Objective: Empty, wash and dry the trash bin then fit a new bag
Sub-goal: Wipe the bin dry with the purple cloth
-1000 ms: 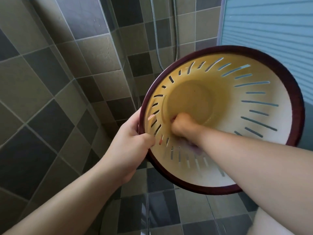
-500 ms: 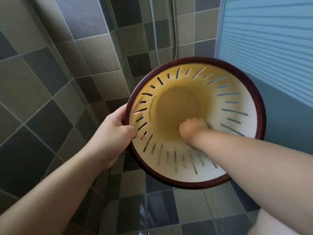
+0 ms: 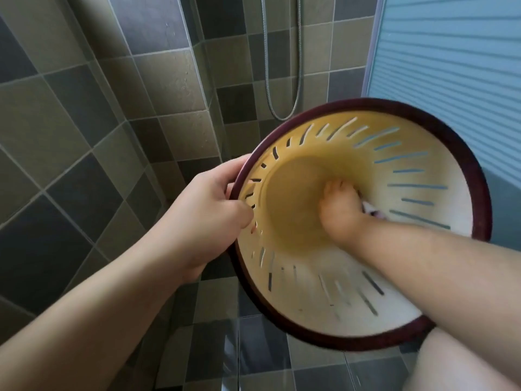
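L hand (image 3: 207,218) grip round bin (image 3: 406,294) rim; R hand (image 3: 342,213) fist on cloth (image 3: 369,209) inside.

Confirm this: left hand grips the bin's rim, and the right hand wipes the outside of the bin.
Wrong in one respect. The head view shows the right hand deep inside the bin, holding a cloth, not outside. The left hand does grip the rim.

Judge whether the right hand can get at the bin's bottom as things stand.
Probably yes: the right hand is already deep inside the tilted bin, its mouth unobstructed, while the left hand grips the rim.
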